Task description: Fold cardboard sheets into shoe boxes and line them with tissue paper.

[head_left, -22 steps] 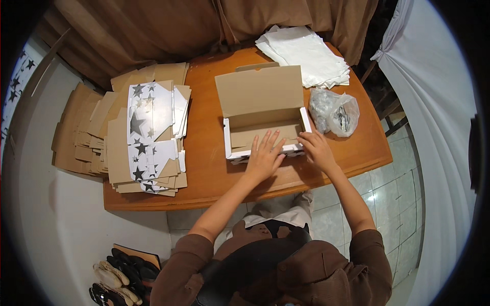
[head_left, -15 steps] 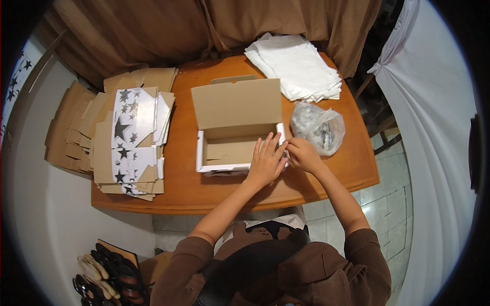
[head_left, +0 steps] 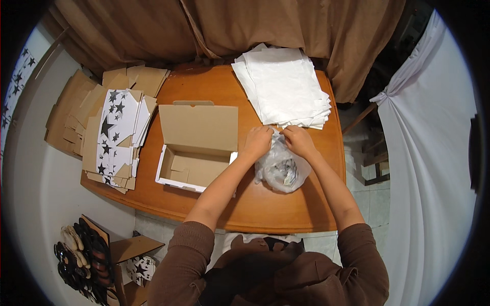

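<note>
A crumpled, see-through plastic bag (head_left: 273,171) lies on the table's right part, with grey and whitish contents I cannot make out clearly. My left hand (head_left: 259,142) is closed on its far left edge, fingers curled down. At the far right edge my right hand (head_left: 298,141) pinches the plastic, a short gap from the left one. To the left stands a cardboard box (head_left: 199,122), white outside and brown inside, its lid tipped back. Cardboard flaps show inside it; my left forearm passes over its right end.
A stack of white paper sheets (head_left: 286,84) lies just beyond my hands. Flattened boxes (head_left: 109,125) with black stars are piled on the wooden table's (head_left: 250,211) left side. Shoes (head_left: 87,255) stand at lower left. Brown curtain (head_left: 245,25) hangs behind.
Both hands have left the box's right front corner and moved right to the plastic bag, taking hold of its far edge. The view has shifted, so the box appears further left.
</note>
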Tool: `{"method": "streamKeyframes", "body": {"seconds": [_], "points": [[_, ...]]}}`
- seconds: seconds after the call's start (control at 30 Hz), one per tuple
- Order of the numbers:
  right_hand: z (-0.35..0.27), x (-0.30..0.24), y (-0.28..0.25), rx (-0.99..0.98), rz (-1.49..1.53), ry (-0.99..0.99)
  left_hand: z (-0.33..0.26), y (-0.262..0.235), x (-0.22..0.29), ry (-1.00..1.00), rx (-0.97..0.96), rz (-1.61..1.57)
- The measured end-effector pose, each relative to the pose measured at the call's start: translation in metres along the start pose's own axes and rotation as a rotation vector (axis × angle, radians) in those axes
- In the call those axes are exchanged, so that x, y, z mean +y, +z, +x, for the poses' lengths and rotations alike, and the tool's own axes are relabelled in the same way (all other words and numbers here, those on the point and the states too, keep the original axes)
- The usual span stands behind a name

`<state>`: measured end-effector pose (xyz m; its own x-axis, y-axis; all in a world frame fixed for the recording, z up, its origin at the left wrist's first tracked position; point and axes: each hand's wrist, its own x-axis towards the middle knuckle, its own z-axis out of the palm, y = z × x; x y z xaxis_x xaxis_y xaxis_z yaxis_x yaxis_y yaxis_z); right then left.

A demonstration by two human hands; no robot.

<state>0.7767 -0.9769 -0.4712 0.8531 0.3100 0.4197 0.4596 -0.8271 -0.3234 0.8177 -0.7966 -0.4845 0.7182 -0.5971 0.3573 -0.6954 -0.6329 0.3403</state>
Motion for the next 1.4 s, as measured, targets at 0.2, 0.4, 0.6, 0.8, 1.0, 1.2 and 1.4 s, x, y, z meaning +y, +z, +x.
{"method": "streamKeyframes", "body": {"seconds": [0.2,0.4,0.6,0.8,1.0,1.2,1.4], "points": [[0.032,0.058,0.028,-0.028,-0.13,0.056,0.048,0.043,-0.034,-0.146,-0.047,0.099],[0.032,0.097,0.041,-0.067,-0.304,0.118,0.064,0.061,-0.038,-0.197,-0.133,0.125],[0.032,0.113,0.044,-0.05,-0.114,0.075,0.079,0.076,-0.052,0.006,0.032,0.233],[0.037,0.051,0.011,0.382,0.229,0.24,0.094,0.042,-0.033,-0.154,0.12,0.119],[0.035,0.007,0.014,0.801,0.851,1.058,0.071,0.025,0.016,-0.319,0.363,0.008],[0.056,0.034,0.009,0.446,0.581,0.772,0.045,0.016,0.057,-0.032,0.357,-0.074],[0.07,-0.009,-0.041,0.572,0.559,0.516,0.025,-0.045,0.046,0.018,0.221,-0.191]]}}
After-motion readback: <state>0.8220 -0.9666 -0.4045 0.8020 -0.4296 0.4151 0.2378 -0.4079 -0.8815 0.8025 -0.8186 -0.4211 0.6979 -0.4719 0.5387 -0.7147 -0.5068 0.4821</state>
